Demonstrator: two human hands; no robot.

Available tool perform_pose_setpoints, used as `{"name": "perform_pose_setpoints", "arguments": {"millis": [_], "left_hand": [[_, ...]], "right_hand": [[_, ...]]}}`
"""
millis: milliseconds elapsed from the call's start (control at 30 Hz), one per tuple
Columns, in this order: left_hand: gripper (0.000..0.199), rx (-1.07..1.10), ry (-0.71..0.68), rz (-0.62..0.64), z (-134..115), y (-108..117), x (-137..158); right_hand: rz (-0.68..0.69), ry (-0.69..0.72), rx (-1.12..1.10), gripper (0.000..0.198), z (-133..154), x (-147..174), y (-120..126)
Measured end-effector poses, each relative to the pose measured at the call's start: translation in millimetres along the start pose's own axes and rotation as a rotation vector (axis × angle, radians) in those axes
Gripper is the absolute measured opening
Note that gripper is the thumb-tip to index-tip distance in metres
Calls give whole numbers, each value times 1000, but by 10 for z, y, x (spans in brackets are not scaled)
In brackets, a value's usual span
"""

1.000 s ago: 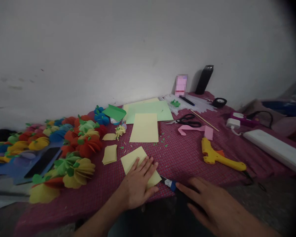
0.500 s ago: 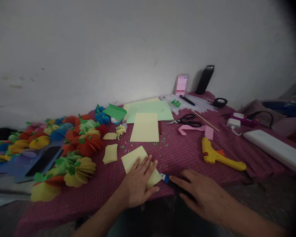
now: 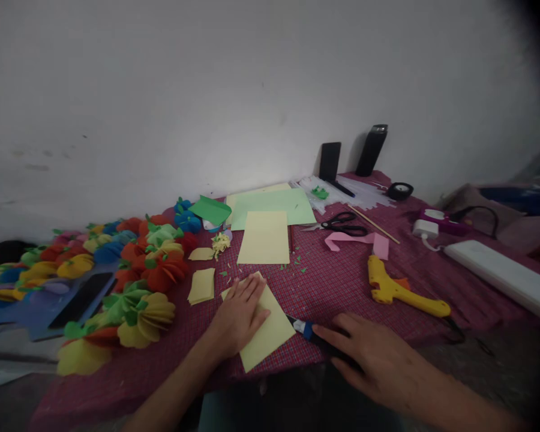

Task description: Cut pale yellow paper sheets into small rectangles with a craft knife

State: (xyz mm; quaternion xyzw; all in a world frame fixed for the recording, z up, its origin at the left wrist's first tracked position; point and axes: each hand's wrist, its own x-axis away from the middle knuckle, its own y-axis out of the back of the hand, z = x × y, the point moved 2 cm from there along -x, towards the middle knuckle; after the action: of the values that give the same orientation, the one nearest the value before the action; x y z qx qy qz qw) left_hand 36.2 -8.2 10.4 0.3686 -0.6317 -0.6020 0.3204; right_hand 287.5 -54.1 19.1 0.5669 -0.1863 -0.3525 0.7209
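My left hand (image 3: 238, 312) lies flat on a pale yellow sheet of paper (image 3: 272, 324), its fingers stretched out over the upper left part. The sheet sits slantwise near the table's front edge. In my right hand (image 3: 364, 354) is a knife (image 3: 303, 327) with a dark handle and a blue and white band near the blade. Its narrow dark blade meets the sheet's right edge; whether the tip lies under or between layers is hidden. Left of the sheet is a small stack of cut yellow pieces (image 3: 201, 286). A larger yellow sheet (image 3: 264, 237) lies just behind.
Colourful paper pumpkins (image 3: 139, 270) crowd the left side, beside a dark phone (image 3: 81, 299). Black-handled scissors (image 3: 342, 225), a pink strip (image 3: 355, 239) and a yellow glue gun (image 3: 400, 290) lie right. A white power strip (image 3: 499, 273) is farther right. Green sheets (image 3: 274, 207) lie behind.
My left hand has slid left on the yellow sheet, uncovering its right part and lower corner. More of the knife's blade shows at the sheet's right edge. My right hand has barely moved.
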Motion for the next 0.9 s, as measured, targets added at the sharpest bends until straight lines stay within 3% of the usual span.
{"name": "perform_pose_setpoints", "arguments": {"millis": [133,900], "left_hand": [[54,-13,-7,27,27,-86,0],[56,0,-15,5,18,-86,2]], "right_hand": [[-12,16,7,49,-2,-23,11],[37,-11,2,48,-24,-214,-18]]}}
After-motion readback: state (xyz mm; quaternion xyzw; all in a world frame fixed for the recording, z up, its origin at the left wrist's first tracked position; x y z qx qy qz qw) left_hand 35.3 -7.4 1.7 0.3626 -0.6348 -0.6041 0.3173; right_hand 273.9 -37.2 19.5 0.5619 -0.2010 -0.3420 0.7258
